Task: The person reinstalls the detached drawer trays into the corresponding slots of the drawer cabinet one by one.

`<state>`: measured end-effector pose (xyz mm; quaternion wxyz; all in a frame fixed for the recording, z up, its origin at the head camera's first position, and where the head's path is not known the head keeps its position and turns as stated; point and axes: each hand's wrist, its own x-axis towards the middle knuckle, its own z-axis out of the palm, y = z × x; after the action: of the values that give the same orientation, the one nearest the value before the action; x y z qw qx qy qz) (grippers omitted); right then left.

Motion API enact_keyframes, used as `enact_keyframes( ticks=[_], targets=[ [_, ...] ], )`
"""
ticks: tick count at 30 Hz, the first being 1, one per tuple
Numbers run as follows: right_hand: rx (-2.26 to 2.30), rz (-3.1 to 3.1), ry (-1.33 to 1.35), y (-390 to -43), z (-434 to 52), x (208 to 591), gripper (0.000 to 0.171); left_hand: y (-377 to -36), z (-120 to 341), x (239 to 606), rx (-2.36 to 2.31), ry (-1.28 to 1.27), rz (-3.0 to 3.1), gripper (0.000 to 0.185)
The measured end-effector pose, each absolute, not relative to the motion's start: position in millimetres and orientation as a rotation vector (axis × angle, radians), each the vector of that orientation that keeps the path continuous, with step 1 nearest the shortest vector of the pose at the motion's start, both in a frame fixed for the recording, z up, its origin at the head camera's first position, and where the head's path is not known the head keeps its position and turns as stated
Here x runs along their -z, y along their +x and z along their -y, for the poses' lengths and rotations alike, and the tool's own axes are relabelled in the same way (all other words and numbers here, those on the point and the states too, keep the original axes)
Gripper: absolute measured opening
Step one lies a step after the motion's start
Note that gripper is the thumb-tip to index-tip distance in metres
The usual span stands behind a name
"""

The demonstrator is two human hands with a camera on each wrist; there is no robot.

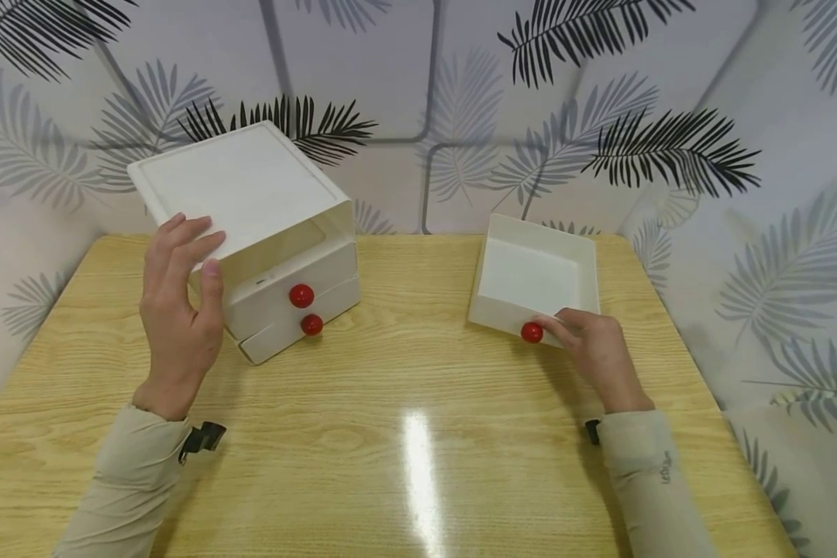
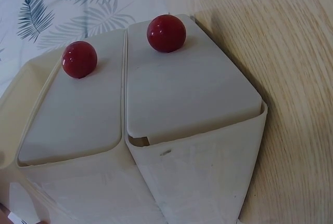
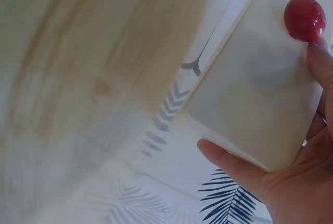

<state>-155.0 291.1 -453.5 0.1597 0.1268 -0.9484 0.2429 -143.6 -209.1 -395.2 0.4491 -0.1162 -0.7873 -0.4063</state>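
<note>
Drawer [image 1: 534, 277], removed from its cabinet, sits on the right half of the wooden table [image 1: 404, 403]; my right hand [image 1: 595, 353] holds its front panel, one finger touching the red knob [image 1: 532, 332] and the thumb under the panel's lower edge. White cabinet [image 1: 251, 209] stands well apart at far left, its top slot vacant, two drawers with red knobs [image 1: 301, 295] shut below. My left hand [image 1: 179, 310] rests with straight, relaxed fingers against the cabinet's near corner.

left hand [image 1: 180, 310] raised with fingers straight, right hand [image 1: 595, 349] curled.
</note>
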Motion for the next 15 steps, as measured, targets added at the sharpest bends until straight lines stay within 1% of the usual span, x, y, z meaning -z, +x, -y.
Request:
enact_keyframes(
  ticks=[8,15],
  targets=[
    [-0.681,2.715,0.417,-151.1,-279.7,451.5,0.026,-144.1,210.1,395.9,0.999,-0.296,1.952,0.040],
    [-0.635,2.640,0.539,-146.9,-265.7,450.2,0.026,-144.7,209.8,394.7,0.994,-0.295,1.952,0.039]
  ],
)
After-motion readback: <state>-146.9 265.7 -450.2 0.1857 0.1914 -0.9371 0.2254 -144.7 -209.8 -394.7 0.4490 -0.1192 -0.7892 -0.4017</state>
